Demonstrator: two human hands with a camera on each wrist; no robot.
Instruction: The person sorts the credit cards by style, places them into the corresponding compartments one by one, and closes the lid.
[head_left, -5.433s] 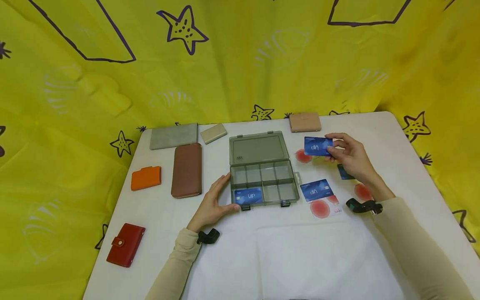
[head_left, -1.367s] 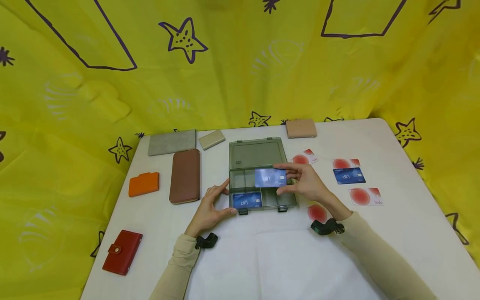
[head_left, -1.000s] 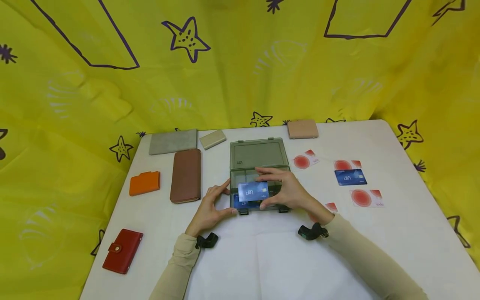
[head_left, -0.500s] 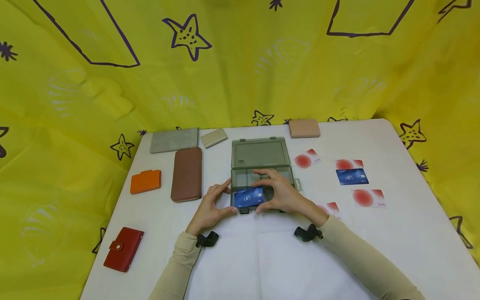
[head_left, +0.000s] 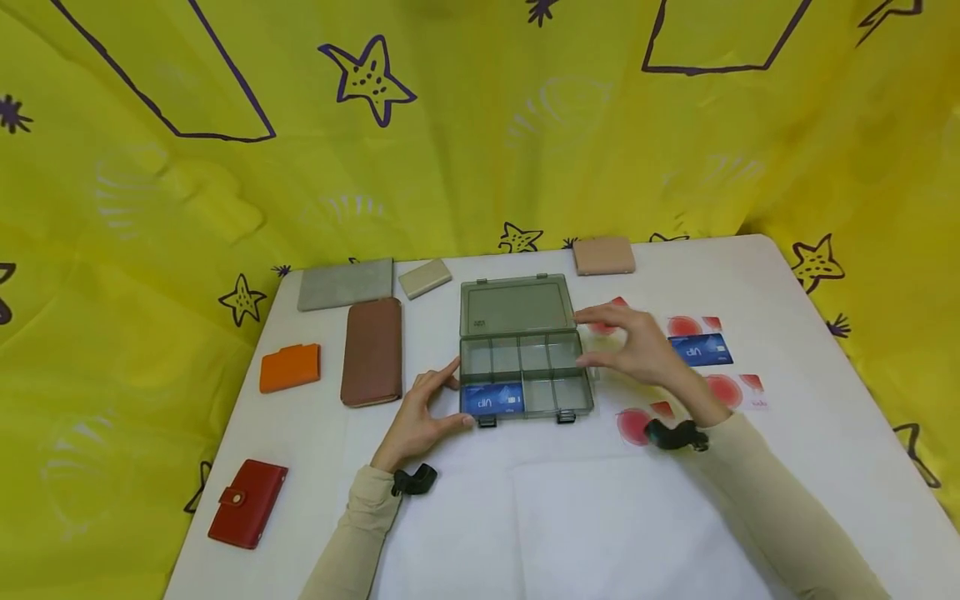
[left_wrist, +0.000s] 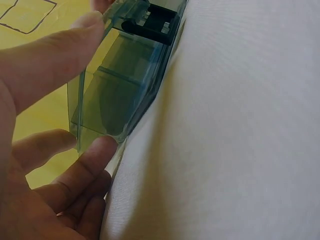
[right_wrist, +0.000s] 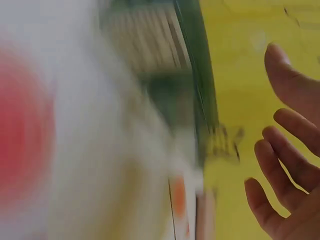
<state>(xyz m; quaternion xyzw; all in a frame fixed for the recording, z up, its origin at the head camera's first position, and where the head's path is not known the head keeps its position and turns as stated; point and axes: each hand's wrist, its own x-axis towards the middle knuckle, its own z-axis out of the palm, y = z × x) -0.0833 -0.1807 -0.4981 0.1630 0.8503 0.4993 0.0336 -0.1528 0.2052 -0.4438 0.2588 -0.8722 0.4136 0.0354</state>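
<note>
A green translucent compartment box (head_left: 558,393) lies on the white table with its lid folded back. In its front left compartment lies a blue VIP card (head_left: 491,399). My left hand (head_left: 423,423) holds the box's front left corner, thumb at the front and fingers along the side; the left wrist view shows the box's end wall (left_wrist: 117,85) between them. My right hand (head_left: 637,350) hangs just right of the box, fingers parted and holding nothing. Beneath and beside it are another blue VIP card (head_left: 701,350) and several white cards with red circles, one of them a card (head_left: 633,426) near the wrist.
Left of the box lie a brown long wallet (head_left: 372,352), an orange card holder (head_left: 290,367) and a red snap wallet (head_left: 248,503). Along the back edge are a grey flat case (head_left: 345,284), a beige case (head_left: 425,278) and a pink wallet (head_left: 604,256). A yellow curtain (head_left: 450,167) hangs behind.
My right hand carried a blue VIP card leftward into the front left compartment, let go of it, and moved back to the right. The left hand has stayed on the box.
</note>
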